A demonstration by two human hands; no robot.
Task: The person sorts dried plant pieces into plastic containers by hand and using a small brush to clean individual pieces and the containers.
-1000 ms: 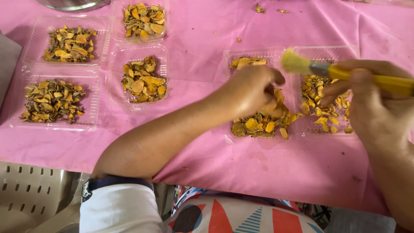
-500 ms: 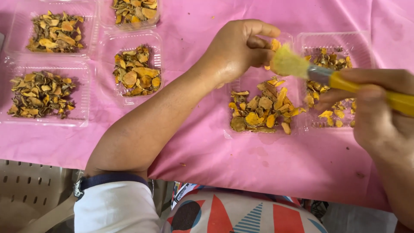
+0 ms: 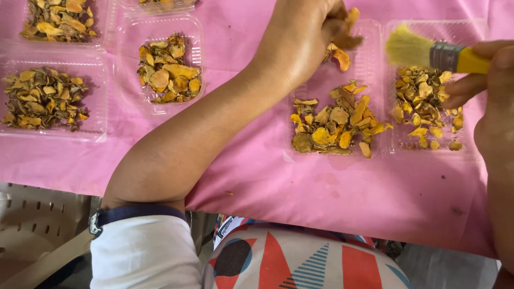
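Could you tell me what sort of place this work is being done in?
Probably a small hand-sorting or packing table: a pink table cover, several clear plastic trays of dried yellow slices, and a paintbrush in the right hand.

The left forearm reached diagonally up across the middle tray (image 3: 369, 48), elbow bent, ending in the left hand (image 3: 302, 35) above that tray's far end, fingers pinched shut around slices. The right hand (image 3: 490, 85) sat right of that tray, fingers curled tight about a brush handle.
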